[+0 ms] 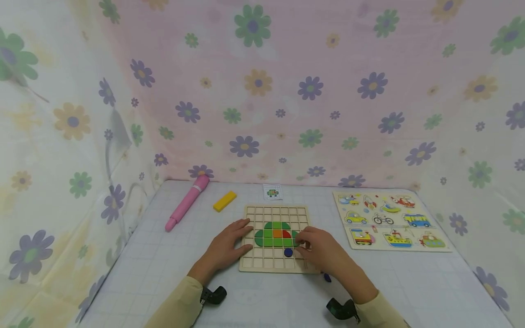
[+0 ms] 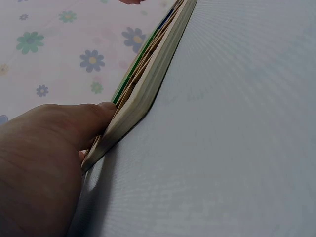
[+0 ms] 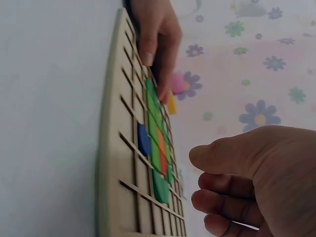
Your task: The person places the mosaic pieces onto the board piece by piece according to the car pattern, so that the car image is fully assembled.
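A wooden grid board [image 1: 254,263] lies on the table with green pieces [image 1: 270,242], an orange piece [image 1: 277,233] and a red piece [image 1: 285,234] set in its squares. Below them sits a dark blue round piece [image 1: 288,252]. My left hand [image 1: 223,246] rests at the board's left edge, its thumb and fingers extended over the frame. Over the board's right side is my right hand [image 1: 321,248], fingertips by the rightmost green piece. In the right wrist view, that hand's fingers are loosely bent, with nothing visible between them and the thumb.
Behind the board lies a small pattern card [image 1: 272,192]. To the left are a yellow block [image 1: 224,201] and a pink stick-like object [image 1: 186,205]. A vehicle puzzle board [image 1: 389,221] lies right. Another dark blue piece [image 1: 326,277] is near the right wrist.
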The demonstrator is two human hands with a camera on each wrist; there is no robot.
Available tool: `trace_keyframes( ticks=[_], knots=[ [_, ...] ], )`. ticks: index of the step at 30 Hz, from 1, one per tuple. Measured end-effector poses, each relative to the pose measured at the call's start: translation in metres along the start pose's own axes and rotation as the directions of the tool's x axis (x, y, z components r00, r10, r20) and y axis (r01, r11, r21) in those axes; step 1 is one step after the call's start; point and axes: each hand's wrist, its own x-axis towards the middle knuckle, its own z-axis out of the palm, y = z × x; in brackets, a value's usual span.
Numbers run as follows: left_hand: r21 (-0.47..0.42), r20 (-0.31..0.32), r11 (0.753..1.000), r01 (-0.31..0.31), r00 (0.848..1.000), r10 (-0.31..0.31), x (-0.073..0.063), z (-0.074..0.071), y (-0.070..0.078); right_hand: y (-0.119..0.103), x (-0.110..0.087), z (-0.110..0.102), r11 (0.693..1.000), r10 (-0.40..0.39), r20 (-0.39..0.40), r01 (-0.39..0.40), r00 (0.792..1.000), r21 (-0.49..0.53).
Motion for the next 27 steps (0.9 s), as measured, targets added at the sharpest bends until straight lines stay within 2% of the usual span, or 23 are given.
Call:
trace_keyframes(
  ticks=[4, 10, 17, 23, 27],
  knots=[
    [-0.002, 0.001, 1.0, -0.003, 1.0, 0.003, 0.001, 0.001, 0.001, 0.008, -0.006, -0.015, 1.0, -0.01, -0.044, 0.01, 0.999, -0.003],
    [0.017, 0.007, 1.0, 0.013, 1.0, -0.014, 0.001, 0.002, 0.001, 0.016, -0.017, -0.027, 0.999, 0.03, -0.061, -0.032, 0.998, -0.03],
    [0.012, 0.001, 1.0, 0.003, 1.0, -0.003, 0.001, 0.002, 0.0, 0.024, -0.037, -0.032, 0.996, 0.087, -0.007, -0.087, 0.996, -0.034],
    [0.022, 0.006, 1.0, 0.012, 1.0, -0.012, 0.001, 0.002, 0.0, 0.027, -0.051, -0.033, 0.988, 0.155, 0.037, -0.155, 0.987, -0.014],
    [0.02, 0.006, 1.0, 0.016, 1.0, -0.016, 0.0, 0.002, 0.0, 0.031, -0.057, -0.032, 0.985, 0.172, 0.061, -0.172, 0.983, -0.014]
  ],
)
